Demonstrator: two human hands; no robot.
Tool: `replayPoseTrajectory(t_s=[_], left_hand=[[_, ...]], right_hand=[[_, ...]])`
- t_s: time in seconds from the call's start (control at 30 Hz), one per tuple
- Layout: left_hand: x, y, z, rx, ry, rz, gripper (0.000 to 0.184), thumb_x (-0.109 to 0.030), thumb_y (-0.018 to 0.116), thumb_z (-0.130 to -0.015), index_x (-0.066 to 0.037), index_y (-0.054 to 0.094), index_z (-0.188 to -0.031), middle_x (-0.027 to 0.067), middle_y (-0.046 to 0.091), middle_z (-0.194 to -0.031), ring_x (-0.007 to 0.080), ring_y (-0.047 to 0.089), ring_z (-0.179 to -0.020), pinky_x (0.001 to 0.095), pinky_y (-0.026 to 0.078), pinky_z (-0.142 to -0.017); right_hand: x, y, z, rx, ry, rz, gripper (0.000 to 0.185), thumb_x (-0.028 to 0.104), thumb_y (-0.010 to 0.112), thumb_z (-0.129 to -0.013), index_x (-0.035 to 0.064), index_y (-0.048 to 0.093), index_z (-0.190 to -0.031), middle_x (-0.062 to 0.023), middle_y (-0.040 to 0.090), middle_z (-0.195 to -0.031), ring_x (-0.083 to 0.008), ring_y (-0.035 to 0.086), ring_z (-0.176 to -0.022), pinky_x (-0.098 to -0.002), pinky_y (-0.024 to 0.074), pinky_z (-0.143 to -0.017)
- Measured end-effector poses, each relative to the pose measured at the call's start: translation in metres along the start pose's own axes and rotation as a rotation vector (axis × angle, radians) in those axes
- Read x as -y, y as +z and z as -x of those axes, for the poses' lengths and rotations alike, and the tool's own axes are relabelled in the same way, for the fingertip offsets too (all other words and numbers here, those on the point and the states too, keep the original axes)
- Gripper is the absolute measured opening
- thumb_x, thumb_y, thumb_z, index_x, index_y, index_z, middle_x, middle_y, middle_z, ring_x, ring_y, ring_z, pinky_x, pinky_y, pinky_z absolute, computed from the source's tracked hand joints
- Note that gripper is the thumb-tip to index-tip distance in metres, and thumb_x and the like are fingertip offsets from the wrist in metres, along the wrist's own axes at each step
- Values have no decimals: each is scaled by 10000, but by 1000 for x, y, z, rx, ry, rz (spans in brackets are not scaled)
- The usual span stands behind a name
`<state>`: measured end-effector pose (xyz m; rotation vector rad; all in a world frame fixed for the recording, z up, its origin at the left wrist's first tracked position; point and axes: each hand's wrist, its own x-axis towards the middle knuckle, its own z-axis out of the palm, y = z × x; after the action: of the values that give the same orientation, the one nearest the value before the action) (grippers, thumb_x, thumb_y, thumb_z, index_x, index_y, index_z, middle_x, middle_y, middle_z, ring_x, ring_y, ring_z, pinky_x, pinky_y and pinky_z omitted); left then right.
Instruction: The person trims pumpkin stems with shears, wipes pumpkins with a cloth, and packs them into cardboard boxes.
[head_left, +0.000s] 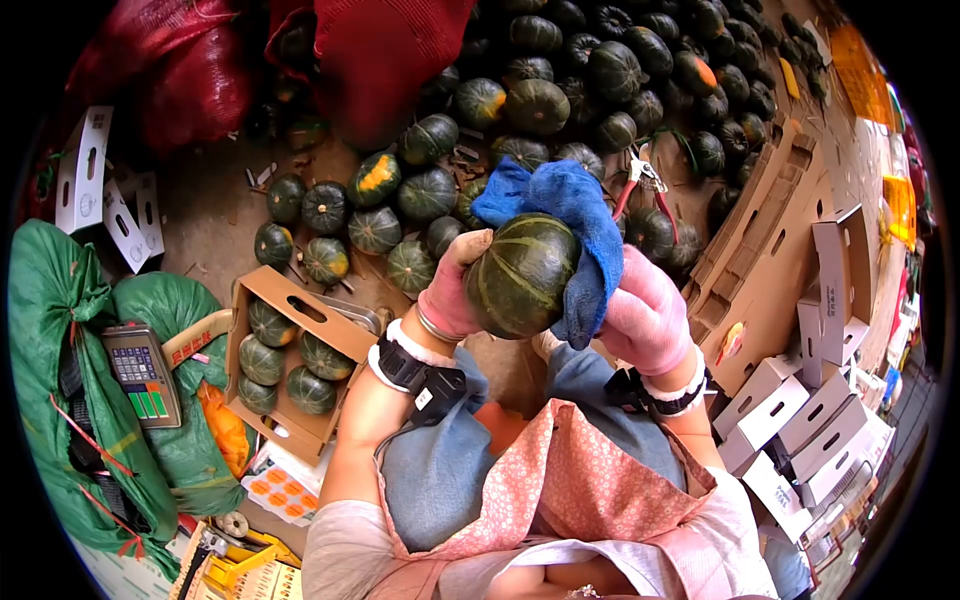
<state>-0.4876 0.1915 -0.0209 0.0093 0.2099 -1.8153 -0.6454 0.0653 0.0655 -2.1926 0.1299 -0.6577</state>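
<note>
My left hand (450, 293), in a pink glove, is closed round the side of a dark green pumpkin (522, 278) with paler stripes. My right hand (645, 315), gloved in pink too, grips a blue cloth (575, 210) that lies against the pumpkin's right side and drapes over its top. The pumpkin is held up above my lap. Beyond it, loose pumpkins (426, 194) lie on the floor, some with orange patches. Red-handled pruning shears (645, 178) rest among the pumpkins past my right hand. At my left, a cardboard box (352, 342) holds several pumpkins.
A scale display with keypad (143, 376) leans by green sacks (70, 400) on the left. Red mesh sacks (390, 60) stand at the back. Flattened cardboard (765, 260) and stacked white boxes (830, 440) are on the right. Orange stickers (280, 493) lie at lower left.
</note>
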Motion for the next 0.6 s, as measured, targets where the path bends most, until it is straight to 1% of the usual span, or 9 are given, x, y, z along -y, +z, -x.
replayPoseTrajectory(t_s=[0.07, 0.1, 0.2, 0.27, 0.4, 0.5, 0.6], left_hand=[[-1, -2, -1, 59, -32, 32, 614, -461, 421, -884, -15, 457, -1304, 160, 545, -1264, 275, 544, -1145, 420, 412, -1007], [-2, -3, -2, 89, -48, 47, 615, -464, 418, -885, -16, 457, -1305, 160, 544, -1265, 276, 543, -1146, 421, 411, -1007], [-3, -3, -3, 130, -51, 14, 609, -461, 423, -885, -18, 462, -1302, 159, 547, -1263, 277, 539, -1151, 424, 414, -1003], [-3, -2, -3, 89, -35, 30, 604, -455, 431, -883, -18, 467, -1298, 160, 549, -1262, 278, 545, -1144, 425, 417, -1000], [-1, -3, 1, 27, -31, 1, 601, -452, 450, -878, -19, 475, -1293, 161, 551, -1261, 280, 548, -1141, 428, 422, -996], [3, -7, 4, 5, -32, 180, 739, -564, 444, -823, -10, 448, -1313, 218, 540, -1254, 361, 573, -1088, 501, 471, -928], [3, -6, 3, -17, -21, 202, 749, -574, 449, -822, -13, 443, -1318, 218, 534, -1263, 368, 570, -1090, 505, 468, -929]], right_hand=[[-1, 3, 0, -71, -53, 20, 341, -29, 686, -613, 24, 618, -942, -111, 593, -885, -307, 593, -760, -339, 491, -618], [-2, 1, 1, -47, -79, 43, 293, -17, 687, -656, 4, 614, -938, -129, 592, -937, -291, 596, -764, -336, 491, -626], [1, 3, 7, -57, 14, -35, 225, -13, 668, -716, -20, 605, -931, -143, 579, -990, -262, 595, -788, -338, 491, -638], [2, 3, 7, -52, 41, -44, 191, -1, 647, -749, -27, 602, -932, -143, 574, -1003, -246, 591, -797, -334, 489, -649], [2, 2, -1, -38, 5, -50, 172, 22, 611, -782, -32, 601, -945, -135, 573, -1002, -231, 583, -801, -326, 482, -663], [2, 3, -2, -48, -26, -48, 167, 40, 583, -807, -35, 601, -955, -129, 572, -1002, -219, 578, -804, -320, 476, -673], [3, 4, -2, -53, -41, -59, 169, 57, 556, -832, -38, 600, -965, -123, 571, -1001, -207, 572, -807, -314, 471, -684]])
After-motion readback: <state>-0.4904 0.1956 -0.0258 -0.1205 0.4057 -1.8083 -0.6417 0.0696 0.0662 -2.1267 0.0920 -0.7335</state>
